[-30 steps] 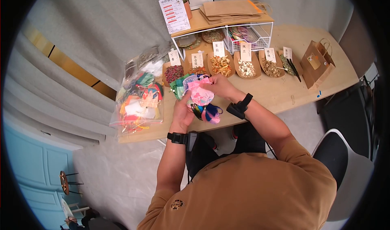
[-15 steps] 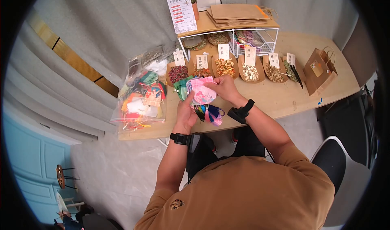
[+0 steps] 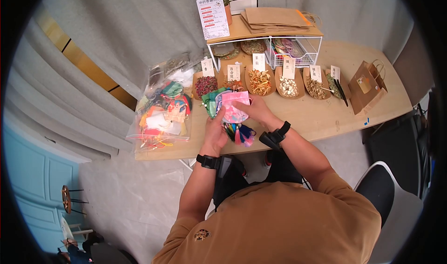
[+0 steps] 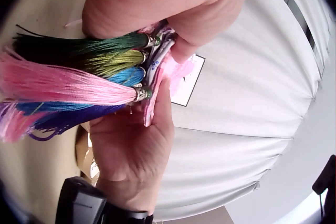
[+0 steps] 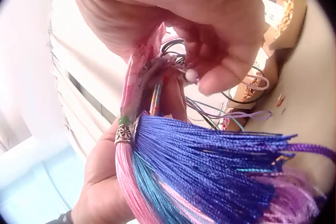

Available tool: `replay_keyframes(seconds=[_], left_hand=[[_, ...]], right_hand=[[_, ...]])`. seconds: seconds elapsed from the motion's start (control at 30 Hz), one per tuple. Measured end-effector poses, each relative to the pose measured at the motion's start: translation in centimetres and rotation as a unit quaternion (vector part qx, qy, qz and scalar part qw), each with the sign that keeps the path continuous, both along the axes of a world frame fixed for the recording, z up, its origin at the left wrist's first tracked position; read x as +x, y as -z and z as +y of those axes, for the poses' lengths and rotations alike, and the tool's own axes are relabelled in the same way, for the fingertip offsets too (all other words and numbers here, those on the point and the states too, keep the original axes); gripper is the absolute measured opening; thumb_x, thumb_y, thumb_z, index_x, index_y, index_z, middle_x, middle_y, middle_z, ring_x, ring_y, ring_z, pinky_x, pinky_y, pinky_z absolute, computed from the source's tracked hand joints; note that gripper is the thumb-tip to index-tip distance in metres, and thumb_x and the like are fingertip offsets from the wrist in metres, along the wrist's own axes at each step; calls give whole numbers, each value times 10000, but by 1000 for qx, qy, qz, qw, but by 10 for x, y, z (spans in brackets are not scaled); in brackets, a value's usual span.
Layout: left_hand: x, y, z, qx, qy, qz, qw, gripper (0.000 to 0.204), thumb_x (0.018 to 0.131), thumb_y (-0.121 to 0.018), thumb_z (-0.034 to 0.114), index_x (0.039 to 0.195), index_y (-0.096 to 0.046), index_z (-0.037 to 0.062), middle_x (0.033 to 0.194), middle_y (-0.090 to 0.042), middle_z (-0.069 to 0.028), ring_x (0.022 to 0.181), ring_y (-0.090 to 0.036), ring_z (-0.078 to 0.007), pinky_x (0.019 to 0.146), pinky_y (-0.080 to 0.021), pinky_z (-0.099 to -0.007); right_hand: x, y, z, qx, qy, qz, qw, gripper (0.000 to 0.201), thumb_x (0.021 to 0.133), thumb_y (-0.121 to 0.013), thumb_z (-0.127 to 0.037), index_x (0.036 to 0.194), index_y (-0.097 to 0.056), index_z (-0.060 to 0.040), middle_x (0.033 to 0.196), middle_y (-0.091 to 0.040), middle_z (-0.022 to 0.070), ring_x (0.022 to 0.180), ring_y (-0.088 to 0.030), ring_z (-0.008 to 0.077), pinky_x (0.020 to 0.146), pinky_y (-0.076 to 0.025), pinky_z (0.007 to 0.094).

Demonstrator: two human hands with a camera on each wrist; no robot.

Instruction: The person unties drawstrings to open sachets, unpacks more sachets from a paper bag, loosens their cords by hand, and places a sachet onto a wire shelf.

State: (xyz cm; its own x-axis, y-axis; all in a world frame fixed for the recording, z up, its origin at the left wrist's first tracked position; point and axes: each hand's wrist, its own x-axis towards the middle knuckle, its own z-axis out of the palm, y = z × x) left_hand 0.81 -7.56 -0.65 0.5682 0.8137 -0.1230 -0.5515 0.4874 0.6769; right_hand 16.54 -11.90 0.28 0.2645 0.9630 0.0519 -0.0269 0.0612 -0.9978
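Note:
A stack of small fabric pouches is held up over the table's front part, a pink patterned pouch [image 3: 235,108] on top and green ones [image 3: 212,103] fanned out at the left. Colourful tassels [image 3: 240,134] hang below; blue [image 5: 205,161] and pink [image 4: 79,85] ones fill the wrist views. The left hand [image 3: 215,132] grips the stack at its lower left, thumb on the pink pouch. At its upper right the right hand [image 3: 258,110] pinches the pink pouch, thumb in front. Behind the pouches the fingers are mostly hidden in the head view.
Labelled paper trays of dried herbs [image 3: 260,82] stand in a row behind the hands. A clear bag of pouches [image 3: 163,119] lies at left, a brown paper bag [image 3: 365,89] stands at right. Behind are a shelf [image 3: 260,28] and wire basket [image 3: 302,59].
The right thumb has come down over the front of the pink pouch from its top edge. Both hands still hold the stack; the head view has shifted slightly.

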Motion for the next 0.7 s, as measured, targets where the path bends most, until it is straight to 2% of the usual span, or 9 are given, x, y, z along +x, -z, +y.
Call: replay_keyframes(seconds=[0.03,0.07,0.13,0.27,0.33,0.47,0.53,0.7], left_hand=[[0,0,0,3,14,0,1000,315,956,-546,252,1185,-552,36,1116,-638,-78,976,-636,-192,837,-525,-347],[0,0,0,3,13,-1,1000,315,956,-546,252,1185,-552,36,1116,-638,-78,976,-636,-192,837,-525,-347],[0,-2,2,-58,44,-50,996,424,983,-434,397,1239,-519,70,1164,-626,-78,1024,-624,-214,890,-504,-387],[-2,2,6,-62,53,-40,996,492,989,-364,461,1256,-505,73,1198,-613,-80,1051,-613,-229,916,-490,-396],[-4,-1,5,-56,67,-37,996,492,987,-373,458,1263,-497,71,1205,-608,-84,1065,-606,-233,930,-484,-383],[-5,5,9,-62,63,-35,996,459,996,-377,427,1250,-492,62,1192,-614,-73,1071,-601,-198,931,-479,-343],[-5,7,10,-68,68,-31,995,458,996,-375,428,1247,-495,65,1198,-611,-72,1072,-602,-196,931,-480,-339],[-8,10,14,-81,89,-29,992,448,995,-387,419,1242,-499,63,1200,-610,-74,1066,-605,-194,933,-478,-329]], right_hand=[[-1,3,0,23,-27,43,998,266,884,-660,-212,1044,-645,-1,875,-675,35,711,-618,69,596,-505,233],[-1,4,-1,23,-28,43,998,266,884,-660,-212,1044,-645,-1,875,-675,35,711,-618,69,596,-505,233],[0,2,-4,-2,-42,89,995,283,890,-656,-204,1082,-631,3,958,-670,40,805,-623,78,674,-516,236],[-2,-1,-7,1,-47,123,991,293,896,-650,-206,1096,-626,7,963,-671,36,811,-623,80,686,-515,239],[-2,-18,-15,-55,-40,99,993,297,900,-646,-227,1099,-630,-7,940,-673,26,774,-618,71,636,-502,227],[3,-2,-7,-39,-37,103,993,283,902,-643,-250,1084,-638,-34,877,-666,4,694,-589,48,543,-452,209],[3,-9,-10,-62,-33,68,995,260,898,-643,-281,1046,-647,-66,815,-650,-14,623,-544,28,479,-383,194],[7,10,-1,-67,-43,88,993,271,885,-647,-334,1007,-648,-92,801,-641,-23,624,-532,31,481,-362,193]])
